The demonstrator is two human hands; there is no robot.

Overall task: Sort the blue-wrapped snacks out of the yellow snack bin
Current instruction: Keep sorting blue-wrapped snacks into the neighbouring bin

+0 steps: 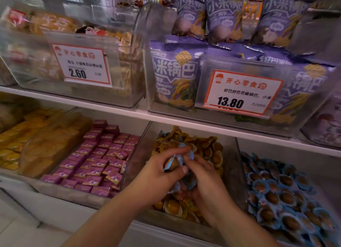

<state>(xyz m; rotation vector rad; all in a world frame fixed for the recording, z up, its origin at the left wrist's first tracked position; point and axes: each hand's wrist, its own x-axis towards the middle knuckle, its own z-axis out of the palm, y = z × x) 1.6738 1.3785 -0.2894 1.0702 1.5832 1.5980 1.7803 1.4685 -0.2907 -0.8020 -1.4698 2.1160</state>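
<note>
A: State of the hands?

B: The left hand [156, 170] is curled, thumb and fingers clamped on a blue-wrapped snack [172, 163]. The right hand [204, 182] is cupped palm-up just beside it, fingers bent around several more blue wrappers [186, 184]. The two hands touch at the fingertips.

A: Location?

B: Both are over the yellow snack bin [230, 172], a clear container on the lower shelf, above its yellow-wrapped contents [203, 147]. The neighbouring bin [287, 191] to the right holds blue-wrapped pieces.

A: Anything obscured?

B: The count of wrappers in the right hand cannot be determined; the fingers cover most of them. The front of the yellow bin is hidden behind both forearms. The frame is blurred at its edges, and the left-side bins are hard to read.

A: Arm pose?

B: Both forearms rise from the bottom edge and converge toward the centre of the bin, wrists slightly bent.
</note>
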